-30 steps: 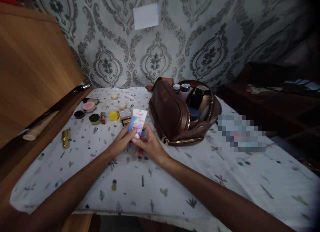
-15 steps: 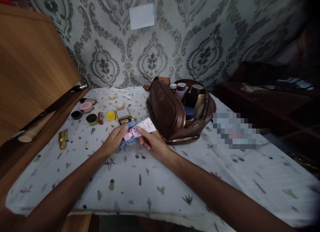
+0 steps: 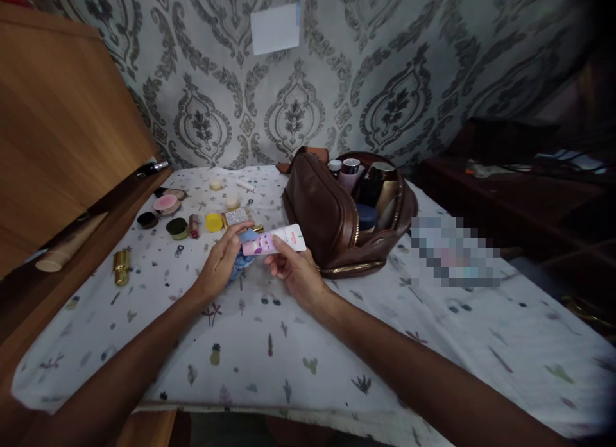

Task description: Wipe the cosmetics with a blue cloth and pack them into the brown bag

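A white and pink tube [image 3: 276, 240] lies level above the table, its flat end pointing right toward a brown leather pouch [image 3: 327, 219]. My right hand [image 3: 296, 274] grips the tube from below. My left hand [image 3: 222, 261] is closed over the tube's left end and over something blue [image 3: 239, 267] under it. The pouch is unzipped, and several bottles and jars [image 3: 368, 184] stand inside it.
Small cosmetics lie at the back left of the printed tablecloth [image 3: 289, 344]: a pink compact [image 3: 165, 204], dark round pots [image 3: 177, 227], a yellow pot [image 3: 213, 221], a glittery case [image 3: 237, 217], a gold cylinder [image 3: 120, 267]. A wooden board [image 3: 62, 133] rises at left. A dark shelf [image 3: 520, 197] stands at right.
The tube stood upright between my hands a second ago; it has been tipped to the right and now lies level. Both hands stayed in place.
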`<state>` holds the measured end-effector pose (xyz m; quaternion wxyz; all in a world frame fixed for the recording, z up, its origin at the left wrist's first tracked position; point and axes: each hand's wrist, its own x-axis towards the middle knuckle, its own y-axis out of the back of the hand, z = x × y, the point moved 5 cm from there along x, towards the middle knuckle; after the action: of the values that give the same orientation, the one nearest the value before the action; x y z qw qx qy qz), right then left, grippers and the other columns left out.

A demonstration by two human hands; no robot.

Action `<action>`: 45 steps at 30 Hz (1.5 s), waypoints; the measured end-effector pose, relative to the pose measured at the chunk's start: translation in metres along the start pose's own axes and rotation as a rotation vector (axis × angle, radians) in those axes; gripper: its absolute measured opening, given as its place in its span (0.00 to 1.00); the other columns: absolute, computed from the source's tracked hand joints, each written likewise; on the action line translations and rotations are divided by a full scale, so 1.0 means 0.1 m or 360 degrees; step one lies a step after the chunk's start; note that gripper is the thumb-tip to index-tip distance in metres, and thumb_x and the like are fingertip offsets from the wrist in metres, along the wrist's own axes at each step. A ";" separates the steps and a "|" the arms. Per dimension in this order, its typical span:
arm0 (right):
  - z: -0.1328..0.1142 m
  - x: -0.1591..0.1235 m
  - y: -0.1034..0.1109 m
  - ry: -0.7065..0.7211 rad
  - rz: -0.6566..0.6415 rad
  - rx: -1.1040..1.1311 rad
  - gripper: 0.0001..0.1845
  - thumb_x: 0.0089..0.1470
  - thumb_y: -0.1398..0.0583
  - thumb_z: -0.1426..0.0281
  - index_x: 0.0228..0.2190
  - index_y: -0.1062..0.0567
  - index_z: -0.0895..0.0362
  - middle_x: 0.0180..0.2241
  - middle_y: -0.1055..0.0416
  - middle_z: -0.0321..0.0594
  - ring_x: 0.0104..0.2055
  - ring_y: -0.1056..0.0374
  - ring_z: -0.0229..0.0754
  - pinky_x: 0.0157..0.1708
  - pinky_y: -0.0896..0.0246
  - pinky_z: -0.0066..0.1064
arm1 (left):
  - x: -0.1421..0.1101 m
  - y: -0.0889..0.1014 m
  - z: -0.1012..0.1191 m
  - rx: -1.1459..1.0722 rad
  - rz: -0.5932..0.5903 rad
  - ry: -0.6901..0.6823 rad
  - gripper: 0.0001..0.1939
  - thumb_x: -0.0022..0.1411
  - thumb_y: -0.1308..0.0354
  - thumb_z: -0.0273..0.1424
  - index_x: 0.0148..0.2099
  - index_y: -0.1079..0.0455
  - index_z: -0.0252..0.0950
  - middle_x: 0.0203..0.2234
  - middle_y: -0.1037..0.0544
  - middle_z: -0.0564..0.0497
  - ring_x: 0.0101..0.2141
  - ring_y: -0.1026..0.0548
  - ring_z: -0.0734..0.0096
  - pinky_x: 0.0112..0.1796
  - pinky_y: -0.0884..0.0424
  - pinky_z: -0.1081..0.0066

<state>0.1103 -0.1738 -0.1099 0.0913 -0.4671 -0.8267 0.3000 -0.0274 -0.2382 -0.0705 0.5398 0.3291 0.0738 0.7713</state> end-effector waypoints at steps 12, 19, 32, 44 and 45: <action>0.02 0.01 0.00 0.0015 -0.0053 -0.0015 0.24 0.36 0.27 0.53 0.28 0.25 0.58 0.19 0.26 0.34 0.17 0.38 0.32 0.17 0.46 0.24 | -0.03 -0.04 -0.10 0.0202 -0.0071 0.0116 0.20 0.71 0.55 0.45 0.50 0.31 0.37 0.34 0.21 0.50 0.35 0.24 0.64 0.39 0.29 0.67; 0.01 0.00 -0.03 0.0024 -0.0139 -0.0052 0.25 0.37 0.27 0.53 0.29 0.25 0.58 0.20 0.26 0.34 0.17 0.37 0.32 0.17 0.46 0.24 | -0.02 -0.05 -0.15 0.0037 -0.0034 0.0143 0.25 0.71 0.58 0.48 0.41 0.28 0.36 0.31 0.22 0.50 0.34 0.25 0.65 0.38 0.29 0.68; 0.03 0.05 0.03 -0.0105 -0.0128 0.0065 0.22 0.40 0.27 0.55 0.23 0.25 0.60 0.20 0.26 0.36 0.17 0.39 0.30 0.17 0.48 0.23 | -0.03 -0.03 -0.08 0.0174 -0.0050 0.0021 0.18 0.62 0.40 0.41 0.49 0.36 0.38 0.41 0.23 0.50 0.38 0.24 0.66 0.39 0.28 0.69; 0.09 0.00 -0.04 0.0003 -0.0342 -0.0199 0.24 0.41 0.29 0.56 0.38 0.26 0.55 0.34 0.27 0.36 0.36 0.30 0.41 0.35 0.32 0.32 | -0.14 -0.08 0.13 0.0772 -0.0143 -0.0578 0.20 0.65 0.46 0.50 0.34 0.34 0.38 0.23 0.27 0.55 0.25 0.28 0.71 0.28 0.35 0.73; 0.08 0.00 -0.04 0.0012 -0.0341 -0.0250 0.25 0.43 0.30 0.55 0.39 0.28 0.54 0.35 0.28 0.36 0.36 0.30 0.42 0.34 0.31 0.33 | -0.14 -0.07 0.16 0.0744 -0.0150 -0.0592 0.19 0.68 0.49 0.46 0.32 0.34 0.37 0.22 0.28 0.54 0.24 0.29 0.72 0.28 0.35 0.73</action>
<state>0.1038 -0.1785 -0.1136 0.0890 -0.3828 -0.8926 0.2210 -0.0096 -0.2514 -0.0669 0.4889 0.5762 0.1644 0.6340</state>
